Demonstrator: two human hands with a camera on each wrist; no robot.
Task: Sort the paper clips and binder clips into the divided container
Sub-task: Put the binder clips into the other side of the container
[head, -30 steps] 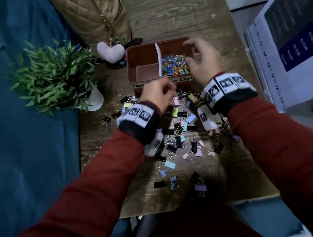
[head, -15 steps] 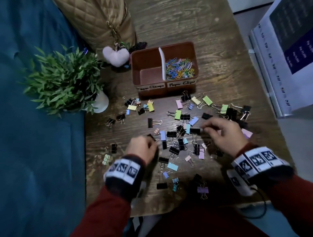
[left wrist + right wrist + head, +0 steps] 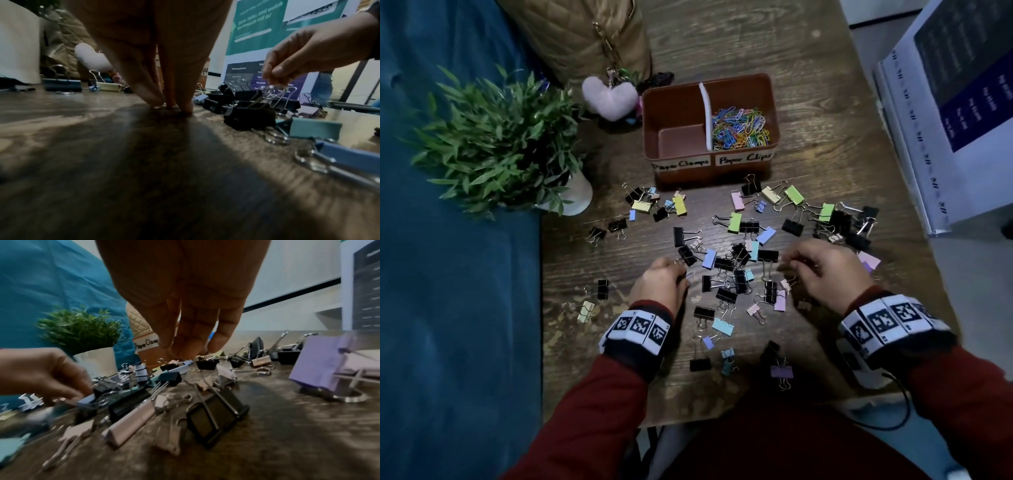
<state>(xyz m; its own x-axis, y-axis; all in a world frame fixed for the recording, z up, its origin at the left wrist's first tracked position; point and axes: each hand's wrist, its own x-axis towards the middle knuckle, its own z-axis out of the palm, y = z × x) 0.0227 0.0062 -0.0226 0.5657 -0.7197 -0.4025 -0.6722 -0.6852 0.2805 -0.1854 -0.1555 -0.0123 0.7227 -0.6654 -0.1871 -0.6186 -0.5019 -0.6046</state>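
**Both hands down among the binder clips**

While the wooden bench (image 3: pixel 808 102) carries the whole job, a blue cloth (image 3: pixel 455 308) hangs along its left edge, with a potted plant (image 3: pixel 496 144) at that side and a quilted bag (image 3: pixel 585 37) at the far corner. The brown divided container (image 3: pixel 773 102) stands toward the back: its right compartment holds a heap of coloured paper clips (image 3: pixel 739 128), and only bare floor shows in its left one. In front of it the binder clips (image 3: pixel 736 270), black and pastel, lie scattered loose across the wood. The left hand (image 3: pixel 659 286) is at the left rim of that scatter, fingertips (image 3: pixel 156 99) pressed together and touching the bench; whether its grip has closed on a clip I cannot tell. The right hand (image 3: pixel 822 270) hangs just over the pile's right side, thumb and fingers drawn together, its grip pinching the wire handle of a black binder clip (image 3: pixel 768 256).
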